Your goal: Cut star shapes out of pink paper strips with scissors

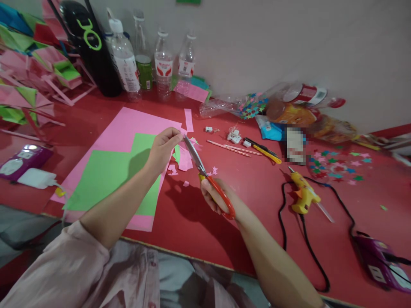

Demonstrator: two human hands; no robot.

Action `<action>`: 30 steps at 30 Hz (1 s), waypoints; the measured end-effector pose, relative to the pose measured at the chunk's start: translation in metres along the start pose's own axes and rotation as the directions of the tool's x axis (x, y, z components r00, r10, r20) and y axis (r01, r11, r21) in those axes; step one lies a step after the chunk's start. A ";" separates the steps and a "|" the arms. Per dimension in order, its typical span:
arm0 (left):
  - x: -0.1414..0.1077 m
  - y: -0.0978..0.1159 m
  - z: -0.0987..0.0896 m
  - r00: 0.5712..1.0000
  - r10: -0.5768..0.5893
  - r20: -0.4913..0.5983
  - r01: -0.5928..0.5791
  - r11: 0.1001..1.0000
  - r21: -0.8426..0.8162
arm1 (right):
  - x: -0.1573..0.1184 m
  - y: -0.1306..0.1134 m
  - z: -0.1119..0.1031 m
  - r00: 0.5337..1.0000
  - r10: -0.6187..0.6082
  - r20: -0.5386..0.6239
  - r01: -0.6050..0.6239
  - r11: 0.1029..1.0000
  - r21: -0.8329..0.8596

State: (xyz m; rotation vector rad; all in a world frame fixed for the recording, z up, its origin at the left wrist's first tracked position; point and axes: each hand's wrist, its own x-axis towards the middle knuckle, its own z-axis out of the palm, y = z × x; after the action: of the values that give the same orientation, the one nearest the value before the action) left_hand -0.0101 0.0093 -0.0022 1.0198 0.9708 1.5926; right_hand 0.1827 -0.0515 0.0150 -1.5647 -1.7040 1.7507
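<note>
Paper chairs (pixel 61 70) stand at the far left, pink and green and leggy. Next to them a black flask (pixel 93 47) leans in the picture, then bottles (pixel 163 64) stand in a row by the wall. A purple box (pixel 35 154) sits near the front edge, with a white plug (pixel 37 177) beside it. Then comes a big pink sheet (pixel 114 124), with a green sheet (pixel 105 184) on top of it. The left hand (pixel 167 145) is up over the edge of these sheets. Its thumb and finger come close in a pinch, right by the tip of the scissors (pixel 195 156). I cannot tell if they have hold of a tiny bit of paper. The scissors point up and away, and their blades lie close together. The right hand (pixel 213 194) is curled around the red handle and has hold of it. Scraps (pixel 184 158) lie on the red table (pixel 205 239) near the blades. The worst thing that could go wrong is a nipped finger, because the left fingertips are so near the points. A quick pull or a slip of the right hand could cause that. A bump of the arm could also push the scraps about. More to the right are thin sticks (pixel 228 148), a yellow knife (pixel 271 156), a glue gun (pixel 303 194) and a spread of stars (pixel 340 167). The gun's black cord (pixel 284 222) loops near the right arm, so a wide elbow could snag it and drag the gun.
</note>
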 end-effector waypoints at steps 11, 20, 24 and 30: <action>0.001 0.003 -0.001 0.998 0.058 0.023 -0.059 0.997 0.054 | -0.003 0.001 0.003 0.998 -0.057 -0.028 0.057 0.998 -0.002; 0.003 0.003 -0.005 0.989 0.085 0.118 -0.098 0.990 0.106 | 0.006 0.005 -0.004 0.999 -0.003 0.032 0.003 1.000 0.002; 0.004 0.004 -0.006 0.989 0.081 0.127 -0.094 0.990 0.104 | 0.005 0.007 -0.004 0.999 -0.046 0.022 0.046 0.999 -0.006; 0.004 0.005 -0.006 0.988 0.087 0.126 -0.099 0.990 0.100 | 0.005 0.006 -0.004 0.999 -0.035 0.013 0.035 0.999 -0.033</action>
State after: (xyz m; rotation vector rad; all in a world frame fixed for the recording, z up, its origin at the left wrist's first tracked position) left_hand -0.0182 0.0116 0.0006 1.2372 0.9448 1.5483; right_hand 0.1868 -0.0473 0.0091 -1.5315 -1.7635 1.7274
